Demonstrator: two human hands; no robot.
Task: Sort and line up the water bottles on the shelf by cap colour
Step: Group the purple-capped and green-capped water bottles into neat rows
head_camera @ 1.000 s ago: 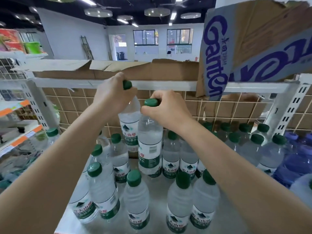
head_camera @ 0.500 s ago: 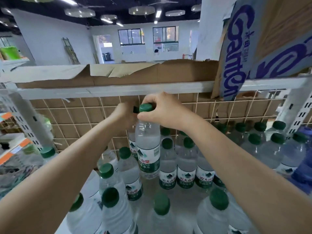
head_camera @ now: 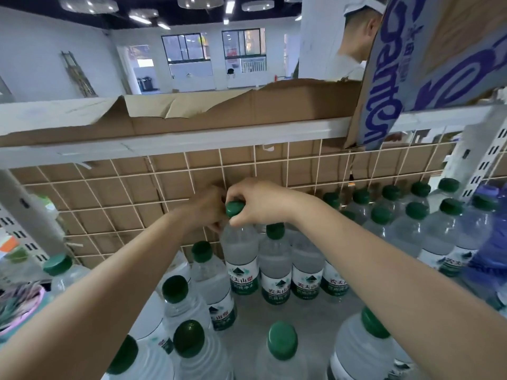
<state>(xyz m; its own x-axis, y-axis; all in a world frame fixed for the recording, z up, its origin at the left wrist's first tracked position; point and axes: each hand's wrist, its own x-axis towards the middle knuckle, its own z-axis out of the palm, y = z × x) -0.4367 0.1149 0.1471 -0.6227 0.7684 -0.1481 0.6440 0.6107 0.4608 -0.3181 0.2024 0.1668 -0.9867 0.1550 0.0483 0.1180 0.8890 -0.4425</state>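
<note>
At shelf back: right hand [head_camera: 258, 204] pinching green-capped bottle [head_camera: 241, 259] beside a formed row [head_camera: 299, 272]; left hand [head_camera: 204, 212] behind it — grip unclear. Front bottles [head_camera: 282, 341] scattered — likely half sorted.

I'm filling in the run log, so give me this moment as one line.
right hand: grips green-capped bottle by neck | left hand: behind it, grasp hidden | site: back row by wire grid | purple-capped bottles: far right
</note>
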